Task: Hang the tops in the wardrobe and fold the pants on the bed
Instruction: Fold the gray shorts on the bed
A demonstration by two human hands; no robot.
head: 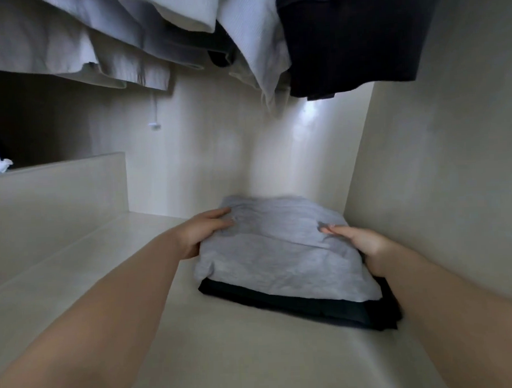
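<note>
Step in hand, by my reading: seating folded pants as a stack on wardrobe floor (226, 356). Landmark = grey folded garment (283, 251). Directly under it, a dark folded garment (327, 311), front and right edges sticking out. To do well: press flat w/ both palms, square grey edges over dark ones, then lift hands straight off so folds don't drag.

L hand (202, 230) grips stack's left edge, fingers on top, thumb not visible. R hand (358, 245) on right edge, fingers straight, relaxed, holding nothing. Both forearms extended fwd.

Above and beyond: hung tops (160, 39), pale, plus a dark top (356, 40).
</note>
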